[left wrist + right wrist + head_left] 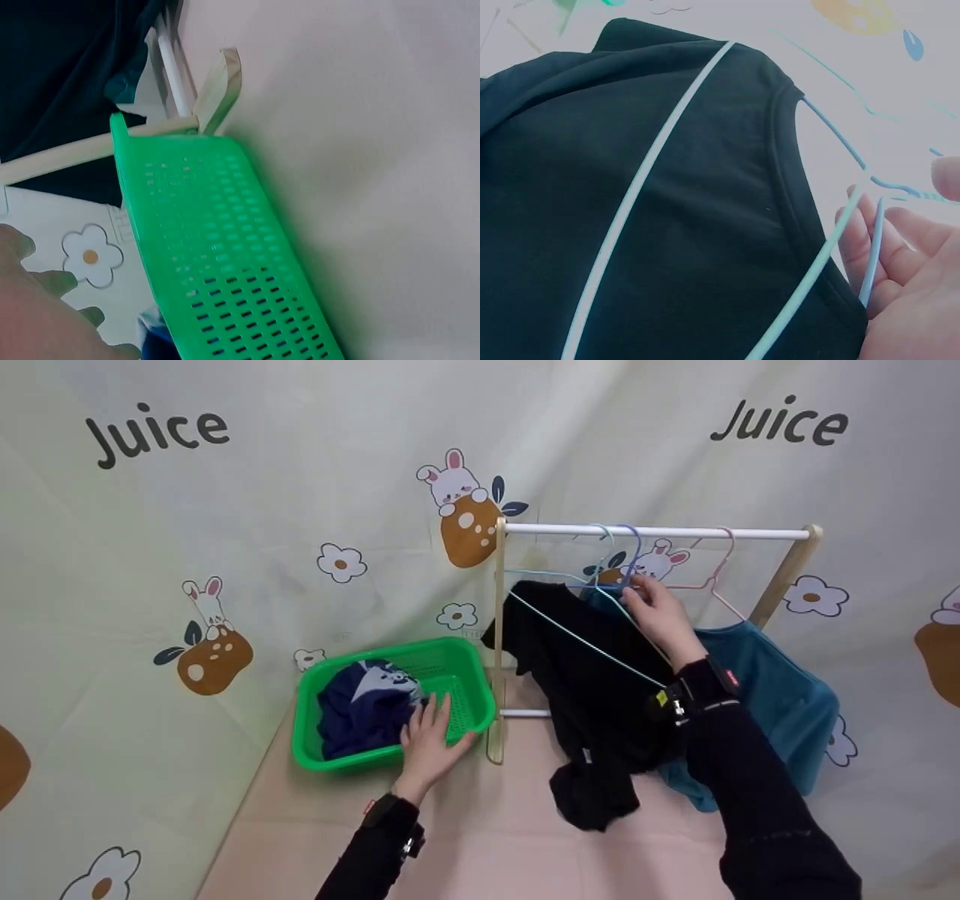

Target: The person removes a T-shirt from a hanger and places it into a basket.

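My right hand [660, 619] is at the neck of a blue clothes hanger [875, 251], its thumb and fingers around it. A black shirt [592, 660] hangs on that hanger from the rack's white rail. In front of the shirt runs a bare mint-green hanger [566, 634]. My left hand [429, 742], fingers spread, is over the near rim of a green plastic basket [465, 660]. Inside the basket lies a crumpled navy garment [356, 720] with a light print. The left wrist view shows the basket's slotted side, with the fingers beyond its rim.
The small clothes rack [784, 574] has wooden side posts and a white rail [675, 532]. Farther right, a teal garment [780, 682] hangs on a pink hanger [726, 559]. A patterned curtain [300, 472] stands behind the pink tabletop [480, 840].
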`<state>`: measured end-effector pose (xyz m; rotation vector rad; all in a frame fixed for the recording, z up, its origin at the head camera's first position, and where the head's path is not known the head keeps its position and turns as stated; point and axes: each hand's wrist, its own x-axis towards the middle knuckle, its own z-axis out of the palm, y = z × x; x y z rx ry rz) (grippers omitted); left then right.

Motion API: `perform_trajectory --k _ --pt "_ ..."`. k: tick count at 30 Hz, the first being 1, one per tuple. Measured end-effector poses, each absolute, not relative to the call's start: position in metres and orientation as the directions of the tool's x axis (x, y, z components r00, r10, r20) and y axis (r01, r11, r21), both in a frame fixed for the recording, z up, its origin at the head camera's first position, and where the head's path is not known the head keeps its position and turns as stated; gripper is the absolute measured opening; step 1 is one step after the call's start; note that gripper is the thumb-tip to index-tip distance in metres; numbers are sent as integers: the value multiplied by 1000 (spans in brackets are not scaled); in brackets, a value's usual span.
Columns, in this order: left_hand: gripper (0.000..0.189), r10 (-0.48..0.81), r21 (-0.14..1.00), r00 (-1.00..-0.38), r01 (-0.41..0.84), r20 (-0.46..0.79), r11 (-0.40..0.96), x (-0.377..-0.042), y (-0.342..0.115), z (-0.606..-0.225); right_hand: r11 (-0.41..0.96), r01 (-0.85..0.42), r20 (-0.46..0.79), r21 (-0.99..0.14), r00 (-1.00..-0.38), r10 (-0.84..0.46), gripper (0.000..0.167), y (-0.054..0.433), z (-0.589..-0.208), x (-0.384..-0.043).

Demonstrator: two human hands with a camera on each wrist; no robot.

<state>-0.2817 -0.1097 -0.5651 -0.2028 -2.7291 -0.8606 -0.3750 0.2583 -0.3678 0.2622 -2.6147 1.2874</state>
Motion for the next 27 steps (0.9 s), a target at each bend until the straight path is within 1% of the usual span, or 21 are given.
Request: perform_trajectory --k 4,10,17,20,27 --pt "83 88 520 -945 249 314 817 -278 -103 -563 590 -226 237 -775 -970 -59 49 259 -363 -374" --pt "84 120 527 -945 272 305 805 -274 -98 -559 626 -269 321 -732 -947 -31 43 264 -356 -372" --pt "82 155 539 -926 329 344 775 -268 -91 -560 687 -277 402 -672 -915 25 39 278 -350 -365" --pt "81 170 546 -918 353 359 760 -265 -88 -562 708 -277 436 -650 -899 49 36 286 -354 -360" --pt "83 189 528 -905 380 380 759 -261 -78 -569 698 -264 460 -666 -882 105 34 305 -375 -347"
